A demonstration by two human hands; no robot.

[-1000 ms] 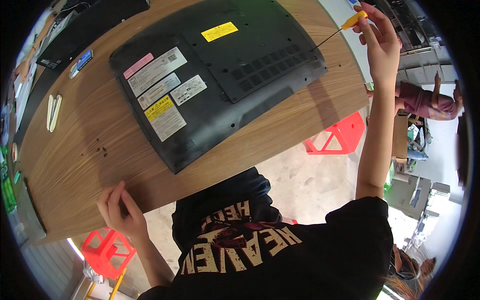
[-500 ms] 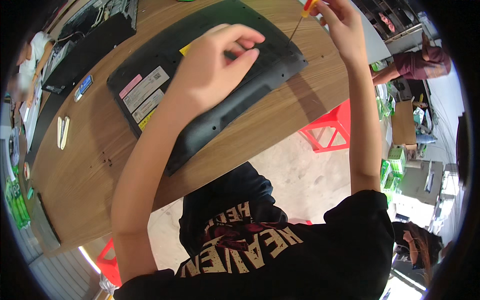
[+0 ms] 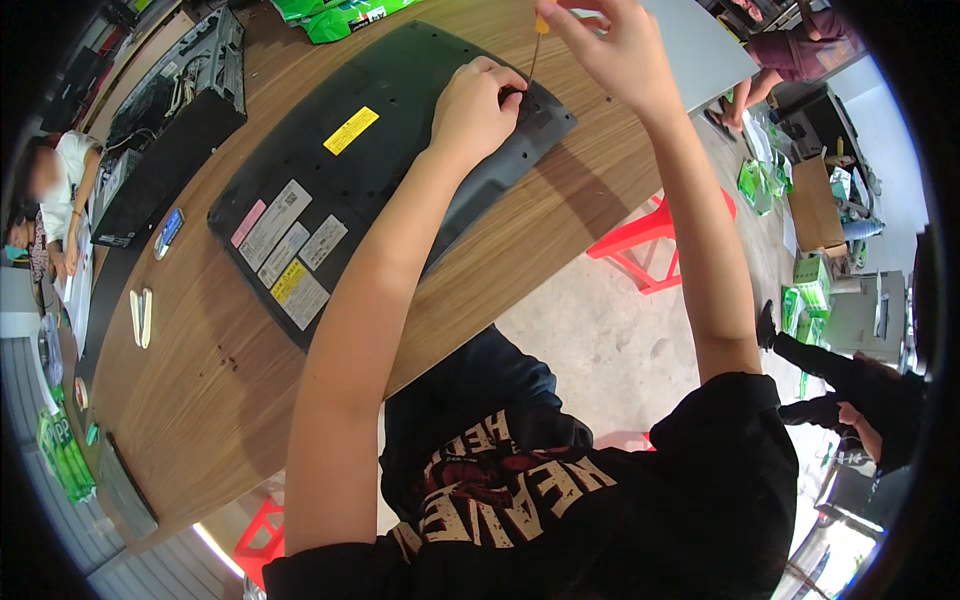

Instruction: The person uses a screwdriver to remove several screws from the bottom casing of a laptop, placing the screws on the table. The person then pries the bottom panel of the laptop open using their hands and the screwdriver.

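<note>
Item: laptop [image 3: 380,170], black, lying underside up on the wooden bench [image 3: 210,400], upper centre of view. Several stickers on its base, a yellow one toward 12 o'clock, a cluster of white, pink and yellow ones toward 8 o'clock.

Left hand [image 3: 475,105]: fingers drawn together and pinched at a spot on the laptop's base near its 2 o'clock corner, resting on the shell. What it pinches is too small to tell.

Right hand [image 3: 610,50]: closed around the handle of a screwdriver [image 3: 536,45] with a yellow-orange grip; the thin shaft points down to the same spot, just beside the left fingertips.

Surroundings: a second dark machine [image 3: 165,110] with an open frame at 10 o'clock; a small blue object [image 3: 168,230] and a pale pair of tweezers [image 3: 141,317] at 9 o'clock; green packets [image 3: 330,15] at 12 o'clock; red plastic stools [image 3: 665,235] on the floor at 3 o'clock. Another person [image 3: 60,190] sits at the far left.

Risk, judged: the tip sits close to the left fingers, so a slip off the fastener could jab them or score the shell. The corner lies near the bench edge; a freed small part could roll to the floor.
</note>
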